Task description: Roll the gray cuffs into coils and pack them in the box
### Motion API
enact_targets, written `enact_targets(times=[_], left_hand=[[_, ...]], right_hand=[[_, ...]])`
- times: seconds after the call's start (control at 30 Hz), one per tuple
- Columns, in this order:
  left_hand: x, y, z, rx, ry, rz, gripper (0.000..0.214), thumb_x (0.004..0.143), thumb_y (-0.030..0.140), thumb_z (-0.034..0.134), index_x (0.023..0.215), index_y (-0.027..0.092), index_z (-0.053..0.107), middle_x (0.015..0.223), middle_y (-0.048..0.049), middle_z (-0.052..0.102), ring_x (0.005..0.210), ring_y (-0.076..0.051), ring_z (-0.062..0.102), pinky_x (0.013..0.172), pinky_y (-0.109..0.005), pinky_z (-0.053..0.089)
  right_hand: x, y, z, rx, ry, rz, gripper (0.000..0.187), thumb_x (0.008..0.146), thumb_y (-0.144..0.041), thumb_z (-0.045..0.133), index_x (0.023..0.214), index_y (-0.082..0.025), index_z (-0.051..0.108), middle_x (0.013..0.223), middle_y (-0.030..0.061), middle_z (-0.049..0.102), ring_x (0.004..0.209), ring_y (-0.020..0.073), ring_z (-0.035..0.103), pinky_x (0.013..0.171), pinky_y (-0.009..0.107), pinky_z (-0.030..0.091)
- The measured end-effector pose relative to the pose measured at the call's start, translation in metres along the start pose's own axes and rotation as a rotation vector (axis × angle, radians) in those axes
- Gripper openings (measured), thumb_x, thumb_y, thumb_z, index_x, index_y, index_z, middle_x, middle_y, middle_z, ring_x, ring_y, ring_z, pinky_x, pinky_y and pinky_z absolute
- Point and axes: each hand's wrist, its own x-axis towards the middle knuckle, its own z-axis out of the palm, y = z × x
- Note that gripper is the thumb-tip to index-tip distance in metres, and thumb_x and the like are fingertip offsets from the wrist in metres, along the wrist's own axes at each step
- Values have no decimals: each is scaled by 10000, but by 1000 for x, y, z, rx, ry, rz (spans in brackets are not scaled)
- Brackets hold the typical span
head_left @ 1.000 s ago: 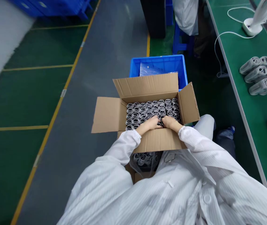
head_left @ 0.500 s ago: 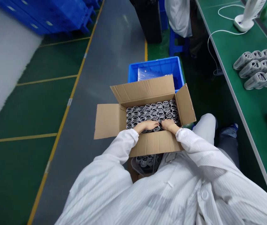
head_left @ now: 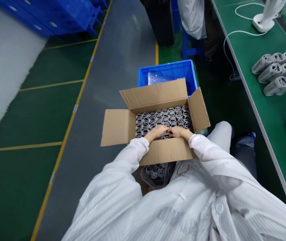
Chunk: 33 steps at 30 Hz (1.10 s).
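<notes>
An open cardboard box [head_left: 168,152] stands before me with its flaps folded out. Rows of grey rolled packets [head_left: 159,118], upright with their coiled ends facing up, fill it. My left hand [head_left: 159,130] reaches over the near flap, fingers bent down onto the packets near the front middle. From the right, my right hand [head_left: 179,131] comes in with curled fingers, and the fingertips of both hands nearly meet over the same spot. The hands partly hide the packets there, and what their fingertips grip is too small to make out.
Behind the box is a blue plastic crate [head_left: 168,65] with a clear-wrapped item inside. More rolls [head_left: 154,171] sit in a container below the near flap. The green table [head_left: 261,97] at right bears rolled packets and a white fan base. Another person sits beyond.
My right hand has shifted slightly left, closer to my left hand. The left fingers have lifted a little. The whole view has moved slightly.
</notes>
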Motion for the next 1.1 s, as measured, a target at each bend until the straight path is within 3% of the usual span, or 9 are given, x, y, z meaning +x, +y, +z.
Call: enact_targets(times=[0.13,0.33,0.47,0.57,0.63,0.73,0.87,1.0,1.1], left_hand=[[0,-7,7,-10,45,15,208,978,121,597,996,195,791,1012,-124,813,935,-247,730,880,-311,544],[-1,-17,3,-92,103,23,281,975,128,571,1126,206,794,1082,-114,802,1047,-247,713,978,-333,553],[-1,-9,-4,-159,74,-11,179,931,191,643,1057,203,770,956,-81,765,941,-232,707,921,-315,559],[-6,9,-10,-173,59,-62,162,922,306,693,1037,195,723,923,-70,736,847,-224,679,834,-311,553],[-12,23,-14,-162,45,-66,209,907,411,724,954,212,680,927,-74,727,835,-232,668,805,-322,550],[-14,36,-28,-126,-11,-21,283,867,470,710,754,250,572,761,-43,678,710,-236,637,711,-327,516],[21,66,-64,-52,14,65,357,970,517,571,726,257,580,608,-12,602,568,-225,574,613,-319,407],[81,166,-103,-213,228,266,378,1055,503,606,790,239,663,651,14,607,613,-190,564,665,-317,439],[145,273,-127,-484,264,547,377,1089,470,631,803,231,681,729,-8,651,674,-191,605,687,-320,495]], right_hand=[[13,2,6,-34,-48,51,474,1129,-432,718,1543,-203,685,1480,140,768,1300,291,778,1153,555,636],[21,-3,8,-49,-63,100,388,1122,-452,730,1401,-182,745,1444,126,764,1300,282,763,1152,551,642],[16,-20,6,-46,16,167,412,1098,-470,765,1369,-160,761,1436,138,780,1313,295,771,1167,569,631],[-11,-28,-3,10,159,149,426,1129,-471,702,1374,-130,775,1381,210,815,1287,335,800,1118,519,637],[-48,-27,-7,70,308,125,405,1187,-416,567,1425,-154,764,1396,218,819,1312,336,798,1108,460,618],[-125,-16,-1,170,522,70,350,1197,-339,523,1418,-249,778,1444,99,829,1331,247,788,1115,334,577],[-249,-6,32,501,837,-38,290,1144,-287,594,1266,-196,841,1258,91,888,1091,207,840,977,289,607],[-375,-16,66,694,1172,58,264,1120,-373,655,1152,-209,859,993,64,885,831,191,804,774,297,606],[-459,-14,74,639,1745,264,232,1102,-366,685,992,-227,834,866,29,812,797,179,753,776,305,595]])
